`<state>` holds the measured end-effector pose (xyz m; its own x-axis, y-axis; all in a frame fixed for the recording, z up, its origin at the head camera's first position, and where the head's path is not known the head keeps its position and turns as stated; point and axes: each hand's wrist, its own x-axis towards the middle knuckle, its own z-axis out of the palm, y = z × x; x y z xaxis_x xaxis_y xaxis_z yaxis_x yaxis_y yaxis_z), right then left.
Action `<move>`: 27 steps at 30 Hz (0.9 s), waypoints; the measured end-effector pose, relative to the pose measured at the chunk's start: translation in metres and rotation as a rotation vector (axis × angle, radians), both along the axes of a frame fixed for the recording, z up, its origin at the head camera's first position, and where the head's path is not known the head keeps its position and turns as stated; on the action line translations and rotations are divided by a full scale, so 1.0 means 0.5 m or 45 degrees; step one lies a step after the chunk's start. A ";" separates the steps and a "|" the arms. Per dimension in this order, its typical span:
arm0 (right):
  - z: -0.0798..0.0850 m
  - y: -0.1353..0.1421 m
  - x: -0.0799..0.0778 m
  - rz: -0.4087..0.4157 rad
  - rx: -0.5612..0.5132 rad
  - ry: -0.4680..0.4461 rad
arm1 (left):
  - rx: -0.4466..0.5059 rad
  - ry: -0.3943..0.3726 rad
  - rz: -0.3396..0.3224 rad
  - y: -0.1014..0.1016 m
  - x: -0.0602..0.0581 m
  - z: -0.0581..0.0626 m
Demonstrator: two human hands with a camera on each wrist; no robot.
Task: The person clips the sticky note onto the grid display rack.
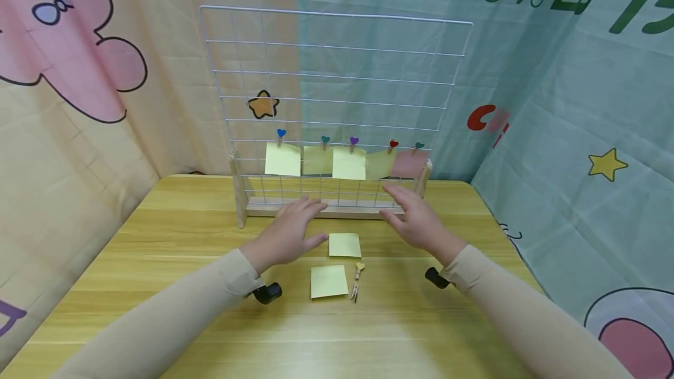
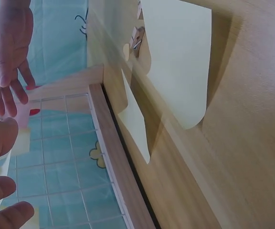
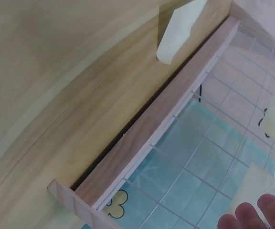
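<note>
My left hand [image 1: 286, 233] is above the table in front of a white wire grid rack, fingers extended and holding nothing. On the other side my right hand [image 1: 421, 224], also bare, has its fingers spread towards the rack's right end. Between and below them lie two pale yellow sticky notes, a farther one [image 1: 344, 245] and a nearer one [image 1: 329, 281]. Beside the nearer note is a small wooden clothespin [image 1: 357, 285] with a yellow heart. Part of the right hand [image 2: 11, 52] also shows in the left wrist view.
Heart-topped clothespins hold a row of several notes on the grid, including a pale yellow note [image 1: 282, 159] at left and a pink note [image 1: 409, 164] at right. The rack stands on a wooden base [image 1: 316, 211]. Printed curtains [image 1: 558, 133] hang behind the wooden table [image 1: 174, 221].
</note>
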<state>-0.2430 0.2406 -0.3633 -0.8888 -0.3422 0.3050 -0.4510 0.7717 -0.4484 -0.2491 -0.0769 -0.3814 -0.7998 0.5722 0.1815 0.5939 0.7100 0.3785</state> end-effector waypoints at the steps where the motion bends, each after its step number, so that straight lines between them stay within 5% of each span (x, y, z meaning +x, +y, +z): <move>1: -0.002 0.000 0.001 0.008 0.009 0.000 | -0.004 0.001 -0.001 -0.002 0.002 -0.001; 27: -0.076 0.001 0.040 0.061 0.094 -0.197 | -0.070 -0.161 0.003 -0.040 0.046 -0.064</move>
<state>-0.2232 0.2409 -0.4013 -0.9054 -0.4014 0.1382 -0.4177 0.7845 -0.4584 -0.2259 -0.0971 -0.4135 -0.8157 0.5765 0.0477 0.5421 0.7331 0.4107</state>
